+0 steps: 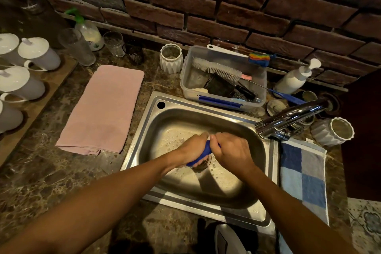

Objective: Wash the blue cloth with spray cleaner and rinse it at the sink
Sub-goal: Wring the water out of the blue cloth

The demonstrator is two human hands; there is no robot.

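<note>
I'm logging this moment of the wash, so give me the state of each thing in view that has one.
blue cloth: twisted into a roll, gripped over the sink basin
left hand: closed on the cloth
right hand: closed on the cloth
sink: wet, droplets on the bottom
faucet: no water stream visible
pink towel: folded flat on the counter
checked towel: spread flat right of the sink
plastic tub: lidless, holding brushes

Most of the blue cloth (206, 151) is hidden inside the left hand (192, 149) and right hand (232, 150). The drain at six o'clock beneath them is largely covered. White mugs (12, 84) at nine o'clock are cut by the edge.
</note>
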